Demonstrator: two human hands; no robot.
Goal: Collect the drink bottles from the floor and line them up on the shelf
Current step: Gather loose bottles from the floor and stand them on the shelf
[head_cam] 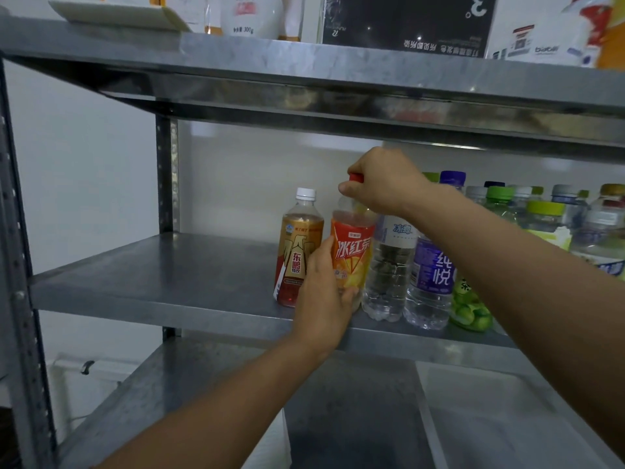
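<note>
Bottle (351, 262), orange label, upright on shelf (152, 275); I see L grip (321, 296) round its body, R grip (382, 181) holding red cap (355, 178).

The orange bottle (353, 255), red-capped, stands upright near the front of the metal shelf (169, 272), with the right hand (382, 181) gripping its cap and the left hand (321, 299) round its body. A gold bottle (299, 252) stands just to its left. A clear bottle (389, 272), a purple bottle (431, 279) and a green bottle (468, 306) line up on its right.

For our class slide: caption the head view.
Left hand holds the orange bottle, right hand grips its cap, on the shelf.
</note>
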